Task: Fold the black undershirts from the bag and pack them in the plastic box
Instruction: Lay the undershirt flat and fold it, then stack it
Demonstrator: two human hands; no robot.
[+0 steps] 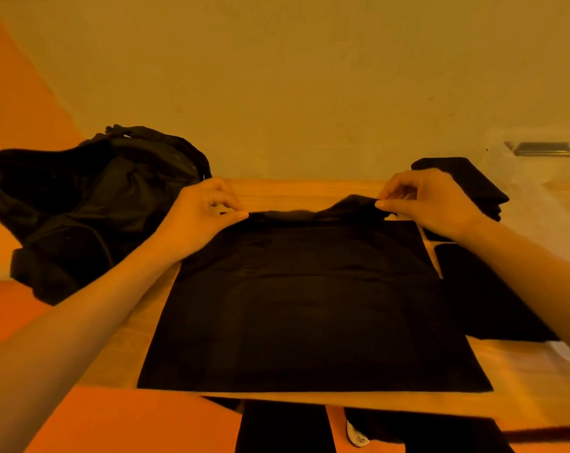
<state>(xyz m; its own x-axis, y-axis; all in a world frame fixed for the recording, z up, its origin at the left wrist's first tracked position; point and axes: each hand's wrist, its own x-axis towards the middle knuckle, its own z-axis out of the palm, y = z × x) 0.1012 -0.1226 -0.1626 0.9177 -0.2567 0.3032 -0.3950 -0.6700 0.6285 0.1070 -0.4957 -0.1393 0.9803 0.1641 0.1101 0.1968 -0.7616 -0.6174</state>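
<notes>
Pinching the undershirt (309, 305) at its far corners with left hand (201, 214) and right hand (430, 199), we should fold evenly toward the near hem.

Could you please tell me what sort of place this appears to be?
Likely a room in a home: a wooden table against a plain wall, a black bag, and folded undershirts stacked beside a plastic box.

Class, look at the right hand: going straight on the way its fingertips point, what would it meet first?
Its fingertips point leftward, so the right hand would first run along the raised far edge of the black undershirt that it pinches, then probably reach the left hand; depth is unclear.
</notes>
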